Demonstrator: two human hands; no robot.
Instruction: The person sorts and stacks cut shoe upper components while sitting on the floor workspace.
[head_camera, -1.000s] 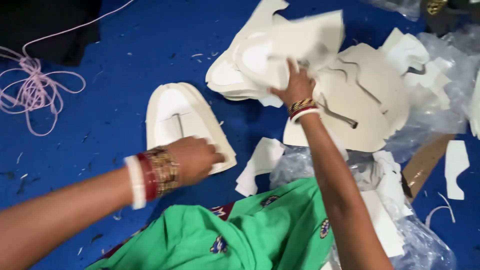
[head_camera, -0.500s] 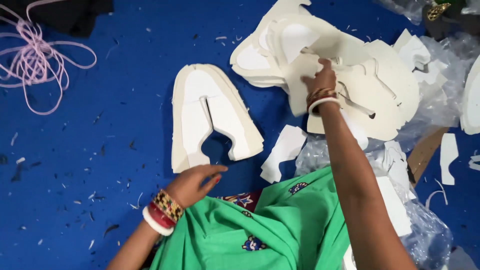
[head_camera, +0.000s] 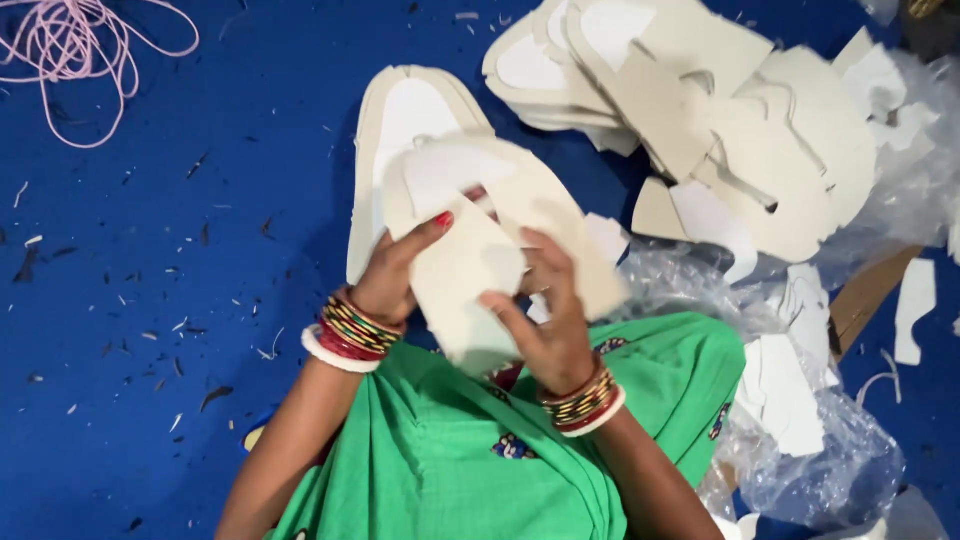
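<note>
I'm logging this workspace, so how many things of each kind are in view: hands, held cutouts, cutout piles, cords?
Hands: 2, the left hand and the right hand
Held cream cutout: 1
Cutout piles on the blue floor: 2, a near stack and a far heap
Pink cord: 1
Total: 6

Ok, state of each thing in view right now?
Left hand: gripping the cut-out's left edge.
Right hand: gripping the cut-out's lower right.
Cream shoe-upper cut-out: lifted, held in both hands.
Small stack of cut-outs: flat on the blue floor, partly behind the held piece.
Big pile of cut-outs: loose, overlapping.
Pink cord: tangled, lying free.
Clear plastic sheeting: crumpled, offcuts on it.
</note>
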